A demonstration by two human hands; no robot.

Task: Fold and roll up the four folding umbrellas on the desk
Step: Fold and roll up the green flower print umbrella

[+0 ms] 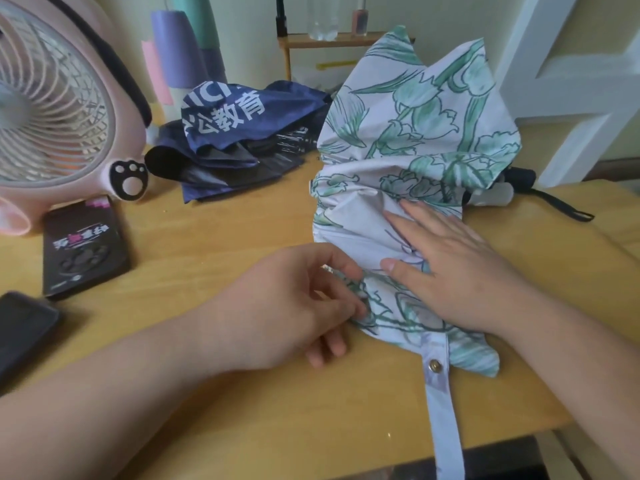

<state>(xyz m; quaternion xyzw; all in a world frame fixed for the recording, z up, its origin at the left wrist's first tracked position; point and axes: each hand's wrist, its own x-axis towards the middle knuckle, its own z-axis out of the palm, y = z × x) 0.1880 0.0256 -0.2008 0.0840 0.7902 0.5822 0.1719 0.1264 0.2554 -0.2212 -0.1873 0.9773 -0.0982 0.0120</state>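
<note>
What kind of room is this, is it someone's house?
Probably a bedroom or study at home: a wooden desk, a pink paw-print fan, a small shelf with bottles, and the floral umbrella being folded.

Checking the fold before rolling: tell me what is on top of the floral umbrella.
The right hand lies flat on the floral umbrella; the left hand pinches its near edge. The canopy folds beneath the right hand are covered.

The right hand is laid flat, fingers stretched toward 10 o'clock; the left hand is curled, the umbrella edge pinched.
</note>
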